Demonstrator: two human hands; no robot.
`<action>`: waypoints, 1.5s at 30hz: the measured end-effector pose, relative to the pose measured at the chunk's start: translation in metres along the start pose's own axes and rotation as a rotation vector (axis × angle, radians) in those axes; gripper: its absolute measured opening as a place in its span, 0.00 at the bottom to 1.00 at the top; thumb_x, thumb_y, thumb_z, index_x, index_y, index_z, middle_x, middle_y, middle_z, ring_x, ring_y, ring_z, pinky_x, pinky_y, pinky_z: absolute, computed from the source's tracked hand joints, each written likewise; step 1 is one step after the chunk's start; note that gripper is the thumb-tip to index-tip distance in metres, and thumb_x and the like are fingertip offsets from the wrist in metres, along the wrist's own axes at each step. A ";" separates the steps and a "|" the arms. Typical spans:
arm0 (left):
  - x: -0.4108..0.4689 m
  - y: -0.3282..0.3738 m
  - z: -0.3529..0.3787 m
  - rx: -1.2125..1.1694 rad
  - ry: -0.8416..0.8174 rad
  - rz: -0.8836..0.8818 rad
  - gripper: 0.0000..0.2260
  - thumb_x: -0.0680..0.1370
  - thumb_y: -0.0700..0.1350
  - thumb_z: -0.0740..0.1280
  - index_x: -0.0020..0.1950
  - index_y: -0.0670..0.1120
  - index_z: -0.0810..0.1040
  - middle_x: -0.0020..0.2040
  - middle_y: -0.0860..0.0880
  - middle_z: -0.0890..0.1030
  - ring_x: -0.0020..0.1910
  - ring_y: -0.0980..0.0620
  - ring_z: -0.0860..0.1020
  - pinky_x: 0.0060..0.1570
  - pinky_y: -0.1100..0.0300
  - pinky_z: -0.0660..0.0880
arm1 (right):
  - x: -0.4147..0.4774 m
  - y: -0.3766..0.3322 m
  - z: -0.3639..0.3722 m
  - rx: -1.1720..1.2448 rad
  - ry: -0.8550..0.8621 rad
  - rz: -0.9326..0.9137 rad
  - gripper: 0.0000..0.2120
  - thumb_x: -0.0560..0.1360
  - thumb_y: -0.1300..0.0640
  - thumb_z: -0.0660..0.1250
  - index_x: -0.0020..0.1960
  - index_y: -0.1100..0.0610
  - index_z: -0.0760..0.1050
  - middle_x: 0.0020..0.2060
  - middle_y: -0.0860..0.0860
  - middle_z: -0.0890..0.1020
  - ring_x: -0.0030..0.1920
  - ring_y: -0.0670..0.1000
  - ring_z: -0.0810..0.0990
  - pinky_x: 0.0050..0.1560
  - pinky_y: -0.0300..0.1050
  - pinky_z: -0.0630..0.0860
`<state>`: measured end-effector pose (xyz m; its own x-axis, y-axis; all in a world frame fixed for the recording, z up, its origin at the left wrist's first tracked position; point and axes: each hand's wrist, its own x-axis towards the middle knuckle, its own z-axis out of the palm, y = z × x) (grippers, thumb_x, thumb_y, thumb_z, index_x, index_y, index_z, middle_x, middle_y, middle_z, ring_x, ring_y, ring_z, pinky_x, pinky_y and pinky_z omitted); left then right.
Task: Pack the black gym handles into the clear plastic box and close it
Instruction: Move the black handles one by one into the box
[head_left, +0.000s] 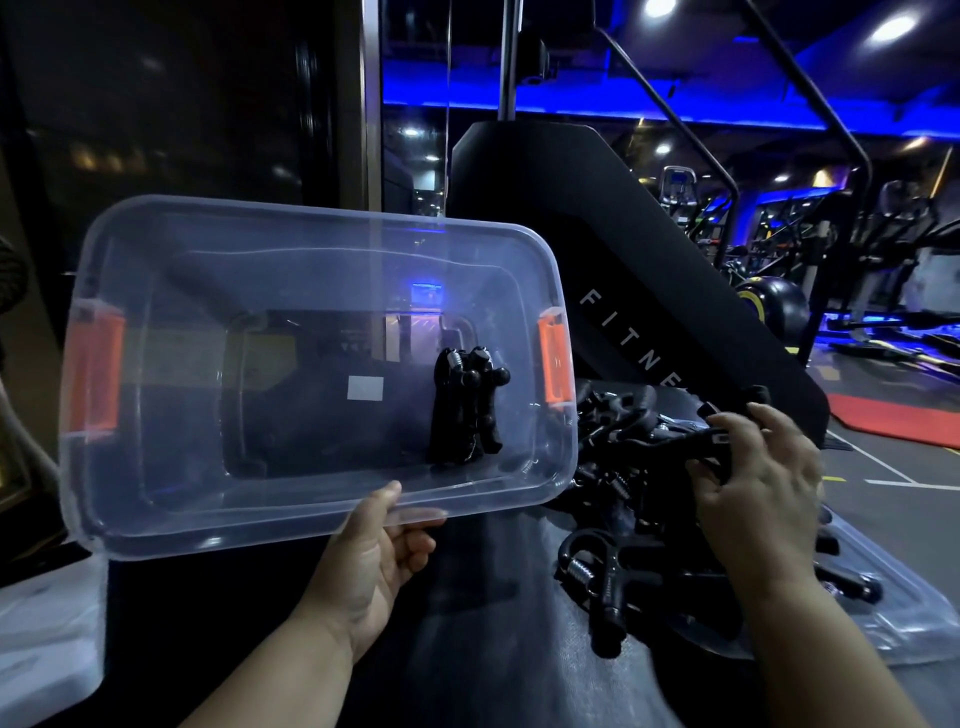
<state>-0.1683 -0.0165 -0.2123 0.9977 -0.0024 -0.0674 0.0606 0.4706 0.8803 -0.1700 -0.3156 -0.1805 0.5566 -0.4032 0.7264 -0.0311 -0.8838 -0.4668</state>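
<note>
In a dim gym lit blue along the ceiling, with rows of machines (779, 218) far off past my right grip (763, 483), I am looking down at a dark surface (483, 587). A black padded machine (597, 223) lettered "FITNE" rises just behind it, and a red mat (898, 421) lies on the floor beyond.

My left grip (379, 551) holds the clear plastic box (311, 218) by its near rim, thumb over the edge and fingers beneath. The box is lifted and tipped so that its open side faces me, with an orange latch (555, 361) at each end. A few black gym handles (467, 410) lie together inside, above and slightly to the right of that grip, near the right-hand latch.

My right grip has its fingers curled round the top handle (675, 449) of a loose pile (613, 566). The pile sits on the clear lid (904, 618), right of the box, below and around this grip.
</note>
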 end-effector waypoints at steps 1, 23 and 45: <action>0.000 0.000 0.000 -0.002 -0.002 0.002 0.23 0.79 0.50 0.58 0.62 0.31 0.72 0.38 0.45 0.84 0.27 0.56 0.77 0.37 0.59 0.70 | 0.000 0.001 0.001 -0.067 -0.034 -0.036 0.23 0.68 0.55 0.75 0.61 0.51 0.76 0.69 0.52 0.68 0.70 0.57 0.60 0.67 0.59 0.60; 0.003 -0.003 0.000 -0.023 -0.006 0.002 0.18 0.79 0.49 0.58 0.49 0.34 0.78 0.36 0.45 0.84 0.26 0.56 0.76 0.37 0.59 0.69 | 0.007 -0.026 0.016 -0.489 -0.486 -0.108 0.51 0.60 0.29 0.71 0.75 0.45 0.52 0.77 0.47 0.50 0.75 0.55 0.33 0.72 0.64 0.50; 0.003 -0.002 -0.001 -0.020 -0.009 0.012 0.21 0.79 0.49 0.58 0.56 0.31 0.76 0.37 0.45 0.84 0.27 0.55 0.76 0.38 0.59 0.70 | 0.018 -0.024 0.016 -0.031 -0.127 -0.254 0.41 0.58 0.48 0.78 0.67 0.61 0.71 0.61 0.57 0.76 0.66 0.61 0.66 0.68 0.54 0.64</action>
<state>-0.1655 -0.0167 -0.2147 0.9986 -0.0048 -0.0530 0.0486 0.4880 0.8715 -0.1455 -0.2980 -0.1642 0.6494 -0.1369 0.7480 0.0981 -0.9604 -0.2609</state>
